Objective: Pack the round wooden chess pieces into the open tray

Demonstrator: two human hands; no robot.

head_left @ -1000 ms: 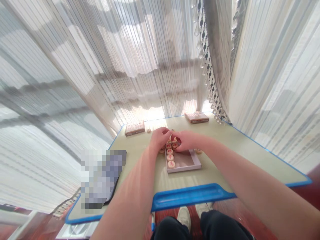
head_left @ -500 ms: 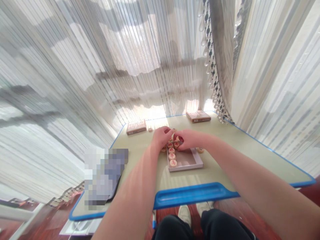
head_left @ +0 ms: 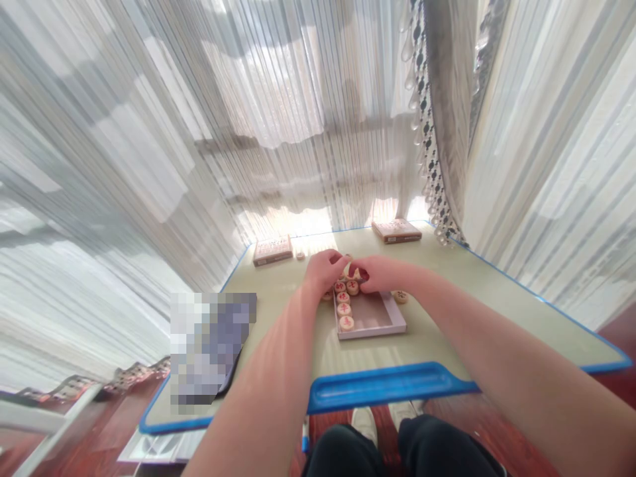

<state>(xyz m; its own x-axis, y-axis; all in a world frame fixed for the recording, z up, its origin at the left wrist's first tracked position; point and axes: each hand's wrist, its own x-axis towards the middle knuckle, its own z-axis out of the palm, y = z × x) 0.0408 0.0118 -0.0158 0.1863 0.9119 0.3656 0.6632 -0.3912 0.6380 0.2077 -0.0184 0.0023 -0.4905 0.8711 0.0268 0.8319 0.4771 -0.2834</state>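
Observation:
A shallow white box tray holds round wooden Chinese chess pieces with red characters. Several line its left side, among them the nearest piece; another piece sits beside that column, towards the far end. My left hand is bent over the far left corner, fingers closed, and what is in them is hidden. From the right, my right hand reaches over the far end, its thumb and fingers curled round a partly covered Chinese chess piece.
Outside the tray lie a loose piece at the right and a small piece farther back. Two flat boxes, the left box and the right box, rest near the table's far edge. A blurred-out object is at left.
The fingers of my right hand have shifted slightly right, showing more of the piece in the second column. My left hand stays at the far corner. The view has moved a little.

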